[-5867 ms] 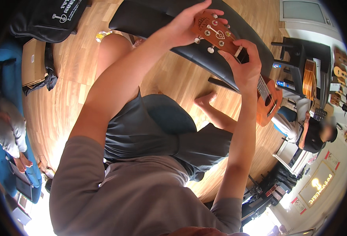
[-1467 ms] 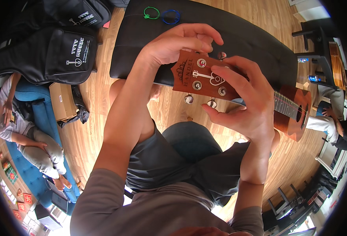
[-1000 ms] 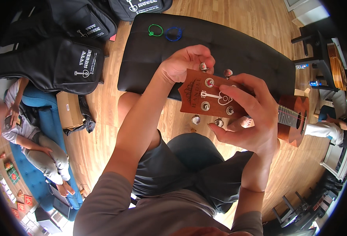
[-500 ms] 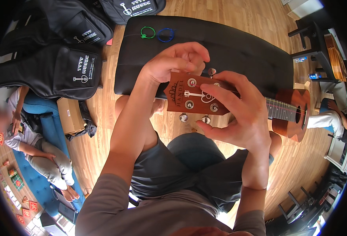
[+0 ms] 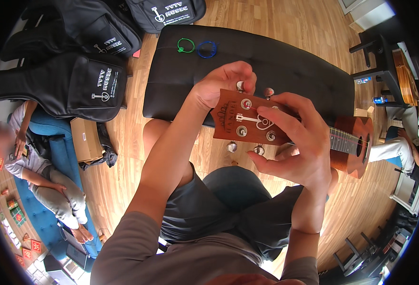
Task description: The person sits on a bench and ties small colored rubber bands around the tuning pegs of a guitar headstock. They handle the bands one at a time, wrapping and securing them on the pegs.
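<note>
A brown wooden ukulele (image 5: 233,124) lies across in front of me. Its headstock points left and its body (image 5: 349,161) is at the right. At the headstock's far left corner, my left hand (image 5: 226,80) curls its fingers around a silver tuning peg (image 5: 240,86). My right hand (image 5: 304,145) reaches around the neck by the headstock. Its index finger lies on the headstock face near a thin reddish string at the far left post. The right thumb is beside a near-side tuning peg (image 5: 259,150); some right fingers are hidden behind the neck.
A black padded bench (image 5: 171,80) stands ahead, bearing a green string coil (image 5: 186,45) and a blue string coil (image 5: 207,49). Black instrument bags (image 5: 81,85) lie at the left, near a cardboard box (image 5: 86,140). A person sits on a blue sofa (image 5: 38,194).
The headstock and both hands have shifted slightly right and nearer in the picture. My left fingers have turned on the far tuning peg, which now shows. The surroundings have shifted slightly too.
</note>
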Motion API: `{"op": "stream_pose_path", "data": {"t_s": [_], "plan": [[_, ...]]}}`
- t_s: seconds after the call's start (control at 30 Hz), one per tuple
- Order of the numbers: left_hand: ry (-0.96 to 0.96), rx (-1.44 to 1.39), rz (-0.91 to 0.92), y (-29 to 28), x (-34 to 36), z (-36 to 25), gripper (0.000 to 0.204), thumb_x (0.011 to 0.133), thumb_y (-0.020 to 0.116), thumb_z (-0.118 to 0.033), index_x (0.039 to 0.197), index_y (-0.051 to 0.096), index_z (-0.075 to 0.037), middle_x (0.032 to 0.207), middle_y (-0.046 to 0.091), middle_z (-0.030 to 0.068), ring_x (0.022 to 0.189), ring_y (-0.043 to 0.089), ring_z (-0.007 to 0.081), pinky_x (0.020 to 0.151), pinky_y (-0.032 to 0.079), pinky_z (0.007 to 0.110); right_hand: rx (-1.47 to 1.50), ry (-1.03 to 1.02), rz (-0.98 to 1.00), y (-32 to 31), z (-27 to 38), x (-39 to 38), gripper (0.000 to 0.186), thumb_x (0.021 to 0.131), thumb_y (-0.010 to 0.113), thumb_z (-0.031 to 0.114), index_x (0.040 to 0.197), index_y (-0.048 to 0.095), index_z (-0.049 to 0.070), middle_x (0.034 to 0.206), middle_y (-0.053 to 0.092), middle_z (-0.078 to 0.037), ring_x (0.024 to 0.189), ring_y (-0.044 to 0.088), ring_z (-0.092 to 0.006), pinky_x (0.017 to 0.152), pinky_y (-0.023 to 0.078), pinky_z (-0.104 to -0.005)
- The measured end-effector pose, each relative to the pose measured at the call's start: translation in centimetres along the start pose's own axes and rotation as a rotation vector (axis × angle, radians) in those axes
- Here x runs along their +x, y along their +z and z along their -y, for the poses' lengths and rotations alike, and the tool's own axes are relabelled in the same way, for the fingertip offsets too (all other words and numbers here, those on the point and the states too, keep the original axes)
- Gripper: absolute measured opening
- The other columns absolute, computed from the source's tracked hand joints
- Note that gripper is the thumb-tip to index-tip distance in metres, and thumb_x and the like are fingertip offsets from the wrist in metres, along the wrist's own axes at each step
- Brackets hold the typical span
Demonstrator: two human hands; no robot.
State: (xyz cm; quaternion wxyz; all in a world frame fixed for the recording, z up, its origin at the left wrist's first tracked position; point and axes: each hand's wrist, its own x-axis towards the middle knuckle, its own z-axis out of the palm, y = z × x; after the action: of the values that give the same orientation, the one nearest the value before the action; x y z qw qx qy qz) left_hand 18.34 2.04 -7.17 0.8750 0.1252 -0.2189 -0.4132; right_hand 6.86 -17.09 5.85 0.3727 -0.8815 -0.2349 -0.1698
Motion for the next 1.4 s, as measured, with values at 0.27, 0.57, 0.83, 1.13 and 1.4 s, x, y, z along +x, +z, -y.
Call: {"op": "stream_pose_path", "data": {"t_s": [0.27,0.57,0.83,1.13,1.4], "plan": [[-0.088,0.21,-0.03,1.4,0.5,-2.1,0.034,0.085,0.069,-0.002,0.119,0.063,-0.005,0.078,0.056,0.0035,0.072,0.052,0.0139,0.066,0.043,0.027,-0.063,0.015,0.069,0.7,0.0,-0.3,0.059,0.055,0.088,0.02,0.112,0.072,0.012,0.113,0.063,-0.009,0.089,0.067,-0.0269,0.075,0.056,-0.0386],[-0.047,0.302,-0.07,0.7,0.1,-2.7,0.026,0.09,0.062,0.004,0.115,0.063,-0.006,0.094,0.06,0.006,0.082,0.058,0.0154,0.074,0.048,0.028,-0.084,0.017,0.085,1.3,-0.4,0.0,0.062,0.055,0.088,0.021,0.115,0.072,0.011,0.113,0.063,-0.01,0.09,0.067,-0.0268,0.076,0.056,-0.0382],[-0.007,-0.051,0.12,-1.2,-0.1,-1.1,0.032,0.092,0.058,0.008,0.118,0.063,-0.01,0.113,0.064,0.0147,0.103,0.065,0.0257,0.09,0.055,0.037,0.017,0.01,-0.007,-0.3,0.1,0.3,0.066,0.049,0.088,0.018,0.113,0.073,0.011,0.109,0.064,-0.01,0.086,0.067,-0.0265,0.07,0.056,-0.0375],[-0.061,-0.014,0.124,-1.2,-0.1,-0.7,0.036,0.088,0.076,-0.006,0.122,0.065,-0.012,0.11,0.066,0.0138,0.095,0.069,0.028,0.081,0.058,0.039,0.04,0.023,0.005,-0.4,0.4,-0.3,0.066,0.049,0.088,0.017,0.113,0.073,0.012,0.11,0.064,-0.009,0.086,0.067,-0.0255,0.07,0.056,-0.0368],[0.017,0.002,0.09,-0.1,0.2,0.4,0.038,0.083,0.083,-0.014,0.117,0.068,-0.014,0.098,0.066,0.0078,0.079,0.063,0.0202,0.068,0.05,0.034,0.031,0.039,0.03,-0.3,0.6,-0.4,0.064,0.049,0.087,0.017,0.112,0.073,0.012,0.111,0.063,-0.008,0.085,0.067,-0.0252,0.071,0.057,-0.0371]]}}
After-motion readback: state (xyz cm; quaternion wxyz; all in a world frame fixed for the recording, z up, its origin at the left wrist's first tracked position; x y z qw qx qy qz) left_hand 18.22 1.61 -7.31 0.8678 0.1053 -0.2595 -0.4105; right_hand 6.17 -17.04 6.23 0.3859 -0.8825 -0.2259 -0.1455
